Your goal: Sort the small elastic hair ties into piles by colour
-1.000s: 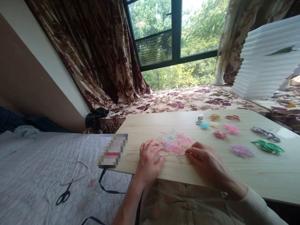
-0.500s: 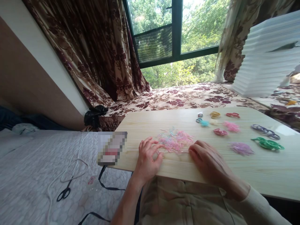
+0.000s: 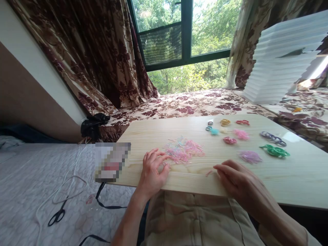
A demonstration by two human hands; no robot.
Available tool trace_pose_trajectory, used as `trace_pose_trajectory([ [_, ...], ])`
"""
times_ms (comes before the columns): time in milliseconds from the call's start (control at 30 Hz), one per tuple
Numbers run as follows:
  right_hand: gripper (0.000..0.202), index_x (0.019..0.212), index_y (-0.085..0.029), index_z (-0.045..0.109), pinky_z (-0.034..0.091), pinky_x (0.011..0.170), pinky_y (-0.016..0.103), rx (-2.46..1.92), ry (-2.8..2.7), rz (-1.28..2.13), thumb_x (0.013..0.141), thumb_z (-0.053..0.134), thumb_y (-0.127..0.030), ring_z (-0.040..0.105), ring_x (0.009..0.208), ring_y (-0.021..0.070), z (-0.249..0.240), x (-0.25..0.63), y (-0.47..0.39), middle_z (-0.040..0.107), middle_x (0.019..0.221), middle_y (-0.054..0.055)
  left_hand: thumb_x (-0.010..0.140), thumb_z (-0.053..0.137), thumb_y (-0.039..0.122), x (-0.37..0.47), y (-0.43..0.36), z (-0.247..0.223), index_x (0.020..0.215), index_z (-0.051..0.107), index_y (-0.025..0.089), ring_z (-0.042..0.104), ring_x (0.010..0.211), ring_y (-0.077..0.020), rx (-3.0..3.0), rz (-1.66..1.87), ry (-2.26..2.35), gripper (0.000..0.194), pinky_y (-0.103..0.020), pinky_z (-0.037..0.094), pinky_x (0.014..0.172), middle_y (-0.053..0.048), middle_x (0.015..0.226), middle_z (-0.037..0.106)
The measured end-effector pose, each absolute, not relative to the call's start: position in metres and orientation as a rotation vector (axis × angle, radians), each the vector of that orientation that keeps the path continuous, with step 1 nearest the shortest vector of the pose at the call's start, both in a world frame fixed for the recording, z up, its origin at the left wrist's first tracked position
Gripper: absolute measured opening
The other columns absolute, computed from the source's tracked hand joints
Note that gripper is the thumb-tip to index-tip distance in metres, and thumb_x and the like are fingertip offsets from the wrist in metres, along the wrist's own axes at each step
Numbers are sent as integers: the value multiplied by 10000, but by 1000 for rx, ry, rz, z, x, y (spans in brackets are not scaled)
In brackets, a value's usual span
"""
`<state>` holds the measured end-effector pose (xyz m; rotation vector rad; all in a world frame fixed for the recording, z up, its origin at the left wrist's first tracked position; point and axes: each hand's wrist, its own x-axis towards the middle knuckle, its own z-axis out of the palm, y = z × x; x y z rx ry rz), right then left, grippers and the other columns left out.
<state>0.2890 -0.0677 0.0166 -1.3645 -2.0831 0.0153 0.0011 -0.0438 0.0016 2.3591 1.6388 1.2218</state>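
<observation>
A loose pile of thin pink and pale blue bands (image 3: 184,150) lies on the light wooden table (image 3: 153,131). At its left edge rests my left hand (image 3: 155,169), fingers spread on the tabletop, holding nothing. Right of the pile is my right hand (image 3: 237,179), its fingers drawn together near a small pink strand (image 3: 208,173) on the wood. Whether those fingers touch the strand or hold anything is unclear. Beyond my right hand are a lilac pile (image 3: 250,156), a pink pile (image 3: 241,134), green bands (image 3: 275,151) and dark purple bands (image 3: 273,138).
Further back on the table are yellow bands (image 3: 225,122), red bands (image 3: 242,122) and a turquoise bunch (image 3: 214,131). A pixelated object (image 3: 112,164) sits at the left table corner. Black scissors (image 3: 56,217) and a white cable (image 3: 69,177) lie on the bedding.
My right hand has moved away from the pile, rightward and nearer the table's front edge, and a small pink strand now shows beside it. The whole view has shifted slightly.
</observation>
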Motion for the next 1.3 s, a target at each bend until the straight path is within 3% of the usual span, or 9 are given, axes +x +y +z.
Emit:
trace_pose_trajectory([
  [167, 278, 1051, -291, 718, 500, 716, 291, -1263, -2140, -8, 938, 465, -272, 628, 807, 170, 14, 290, -78, 651, 926, 44, 848, 585, 171, 0, -43, 0, 1048, 703, 242, 526, 1247, -264, 2379, 1227, 1634, 243, -504, 385, 1128, -49, 1105, 694],
  [767, 293, 933, -249, 731, 498, 664, 296, -1392, -2109, -32, 918, 445, -309, 655, 750, 177, 21, 290, -48, 687, 888, 60, 850, 570, 173, -1, -42, -1, 1038, 702, 260, 513, 1243, -270, 2357, 1245, 1608, 246, -522, 391, 1106, -45, 1118, 683],
  [1000, 280, 772, -242, 723, 465, 649, 300, -1463, -2128, 175, 891, 482, -321, 640, 722, 174, 27, 283, -38, 667, 838, 49, 849, 560, 172, -1, -41, -4, 1037, 704, 266, 528, 1236, -275, 2361, 1262, 1610, 254, -549, 388, 1104, -41, 1104, 695],
  [1300, 285, 768, -228, 717, 459, 690, 311, -1463, -2158, 240, 890, 473, -309, 619, 765, 178, 25, 282, -38, 650, 838, 54, 844, 575, 185, -1, -39, -8, 1038, 705, 261, 549, 1216, -274, 2371, 1311, 1610, 246, -540, 406, 1096, -48, 1094, 709],
])
